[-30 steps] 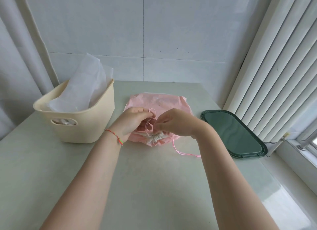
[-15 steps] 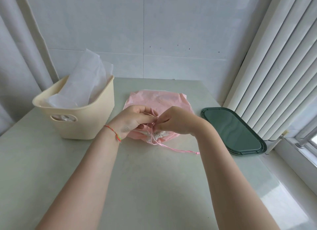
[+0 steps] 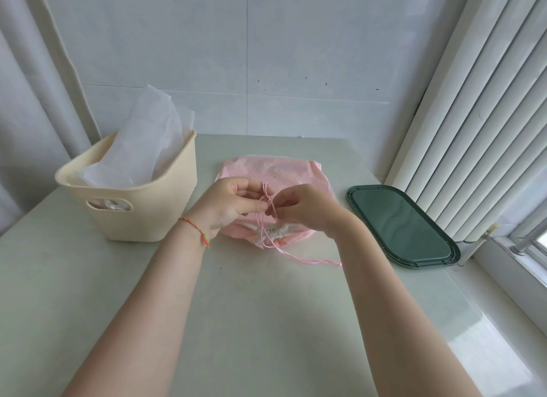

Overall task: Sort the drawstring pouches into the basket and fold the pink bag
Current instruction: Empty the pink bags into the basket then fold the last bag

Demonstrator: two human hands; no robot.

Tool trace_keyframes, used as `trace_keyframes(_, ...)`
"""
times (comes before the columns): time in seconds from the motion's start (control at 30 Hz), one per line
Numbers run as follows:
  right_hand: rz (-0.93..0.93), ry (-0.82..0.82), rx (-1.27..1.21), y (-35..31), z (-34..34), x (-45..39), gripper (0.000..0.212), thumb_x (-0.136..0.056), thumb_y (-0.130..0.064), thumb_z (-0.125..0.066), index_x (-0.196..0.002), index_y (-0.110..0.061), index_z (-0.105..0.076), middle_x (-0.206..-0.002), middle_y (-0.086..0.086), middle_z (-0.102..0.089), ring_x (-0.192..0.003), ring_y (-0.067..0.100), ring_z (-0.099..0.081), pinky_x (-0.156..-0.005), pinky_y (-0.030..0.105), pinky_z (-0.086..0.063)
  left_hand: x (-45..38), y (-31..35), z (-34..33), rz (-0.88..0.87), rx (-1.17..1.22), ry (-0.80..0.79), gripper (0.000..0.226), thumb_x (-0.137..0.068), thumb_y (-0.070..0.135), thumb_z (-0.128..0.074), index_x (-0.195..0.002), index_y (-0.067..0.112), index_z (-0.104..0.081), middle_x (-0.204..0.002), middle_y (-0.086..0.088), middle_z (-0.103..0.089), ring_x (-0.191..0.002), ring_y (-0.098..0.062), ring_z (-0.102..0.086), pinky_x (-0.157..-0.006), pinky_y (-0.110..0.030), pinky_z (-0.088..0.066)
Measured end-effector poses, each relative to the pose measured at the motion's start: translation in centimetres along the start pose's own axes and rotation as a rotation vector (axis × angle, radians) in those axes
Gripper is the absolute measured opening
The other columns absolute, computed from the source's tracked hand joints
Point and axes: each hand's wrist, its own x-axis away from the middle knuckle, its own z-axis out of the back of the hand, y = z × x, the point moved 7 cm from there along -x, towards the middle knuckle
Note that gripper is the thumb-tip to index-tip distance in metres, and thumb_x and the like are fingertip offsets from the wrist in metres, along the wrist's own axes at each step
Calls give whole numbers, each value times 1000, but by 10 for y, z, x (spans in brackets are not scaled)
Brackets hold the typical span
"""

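A pink bag point(image 3: 275, 171) lies flat on the table point(image 3: 118, 278), its gathered mouth point(image 3: 273, 231) turned toward me. A thin pink drawstring point(image 3: 299, 256) runs out of the mouth and trails to the right on the table. My left hand point(image 3: 228, 208) and my right hand point(image 3: 305, 208) meet just above the mouth, and each pinches the drawstring, which forms small loops between the fingertips. A cream basket point(image 3: 142, 201) stands to the left, with white pouches point(image 3: 142, 148) sticking out of its top.
A dark green tray lid point(image 3: 402, 225) lies to the right of the bag. White vertical blinds point(image 3: 479, 106) and a window sill close off the right side. A tiled wall stands behind the table.
Both hands have lifted a little and drawn the pink string up from the bag's mouth into loops. The loose end on the table has straightened out to the right.
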Motion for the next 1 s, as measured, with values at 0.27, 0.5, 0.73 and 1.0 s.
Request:
trace_keyframes(0.27, 14, -76, -271, 8, -9, -3, 12, -85, -14, -74, -95, -8, -74, -73, -4, -65, -66, 5, -56, -66, 15, -44, 0, 7, 3, -142, 25, 118, 25, -77, -7, -74, -89, 15, -72, -85, -3, -73, -78, -7, -66, -74, -13, -50)
trace_keyframes(0.5, 10, -30, -290, 6, -12, -8, 15, -87, -5, -68, -78, -17, -69, -57, -13, -58, -51, -1, -49, -52, 11, -38, 0, 9, 0, -148, 39, 109, 18, -81, -3, -72, -93, 10, -71, -90, -7, -71, -79, -6, -64, -71, -13, -50)
trace_keyframes(0.73, -11, 0, -267, 3, -12, -7, 13, -83, -10, -69, -91, 0, -69, -72, -1, -54, -70, 11, -49, -70, 25, -42, 0, 11, -3, -137, 37, 131, 14, -85, 4, -72, -98, 3, -71, -76, 5, -68, -62, 7, -60, -56, -5, -40)
trace_keyframes(1.0, -38, 61, -253, 6, -8, -8, 7, -86, -10, -67, -83, -12, -73, -70, -3, -63, -64, 7, -54, -66, 18, -47, -1, 7, 3, -96, 45, 186, 7, -84, 11, -75, -89, 8, -73, -82, -9, -68, -63, -11, -54, -45, -18, -40)
